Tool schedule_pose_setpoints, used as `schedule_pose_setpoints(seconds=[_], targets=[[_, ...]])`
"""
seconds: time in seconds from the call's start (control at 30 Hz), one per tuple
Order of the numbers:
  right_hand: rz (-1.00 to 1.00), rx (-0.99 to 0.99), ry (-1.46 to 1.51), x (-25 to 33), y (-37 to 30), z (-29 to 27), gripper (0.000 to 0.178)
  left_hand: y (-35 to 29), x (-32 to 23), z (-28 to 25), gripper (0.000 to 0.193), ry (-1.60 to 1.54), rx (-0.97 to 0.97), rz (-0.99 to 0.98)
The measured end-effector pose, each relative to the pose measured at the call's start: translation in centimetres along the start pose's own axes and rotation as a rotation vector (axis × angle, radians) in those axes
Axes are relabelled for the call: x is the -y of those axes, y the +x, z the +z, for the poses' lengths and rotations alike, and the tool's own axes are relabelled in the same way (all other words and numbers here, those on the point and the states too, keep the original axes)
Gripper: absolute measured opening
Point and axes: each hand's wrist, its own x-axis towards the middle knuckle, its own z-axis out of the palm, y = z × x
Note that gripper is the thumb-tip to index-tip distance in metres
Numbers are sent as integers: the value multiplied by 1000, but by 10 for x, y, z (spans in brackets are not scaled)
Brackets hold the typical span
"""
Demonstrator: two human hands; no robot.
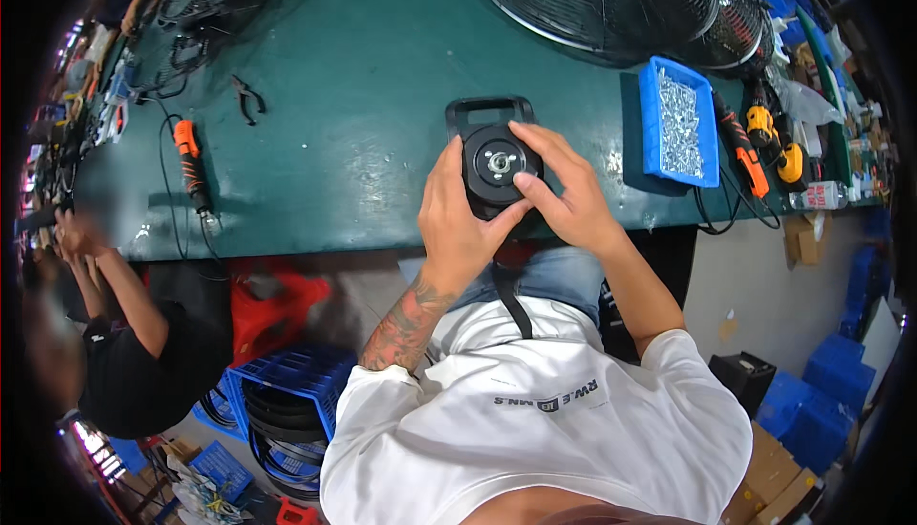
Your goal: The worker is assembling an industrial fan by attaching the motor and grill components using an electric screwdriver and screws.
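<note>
A black round housing (482,179) with a silver metal hub in its centre sits at the near edge of the green table. From its far side juts a black loop-shaped handle (489,105). My left hand (457,214) wraps the housing's left side, thumb along the near edge. Around the right side curls my right hand (571,186), its thumb pressing the top face beside the hub and its index finger at the far rim. The underside of the housing is hidden.
A blue bin of silver screws (680,124) stands to the right, beside an orange-and-black power screwdriver (750,157) and yellow drills (791,162). Black fan guards (611,0) lie at the far right. Leftward are pliers (248,100), another corded screwdriver (194,167) and a co-worker (143,353).
</note>
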Motion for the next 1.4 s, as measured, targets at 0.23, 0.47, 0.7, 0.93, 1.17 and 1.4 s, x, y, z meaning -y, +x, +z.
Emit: schedule_pose_setpoints(seconds=[0.23,0.47,0.7,0.93,1.17,1.4], targets=[[-35,110,74,-22,11,-10,89,-20,27,-9,109,-51,201,-54],[58,120,114,-32,14,12,101,-29,35,5,104,-40,164,-17],[31,105,166,-37,16,9,96,-27,36,1,100,-80,184,-37],[-18,120,115,-43,14,5,96,-30,34,2,98,-59,199,-87],[14,168,109,-35,17,-2,100,-23,23,-1,97,-80,221,-68],[-153,145,-174,-35,43,-68,97,-23,19,2,103,-30,166,-53]])
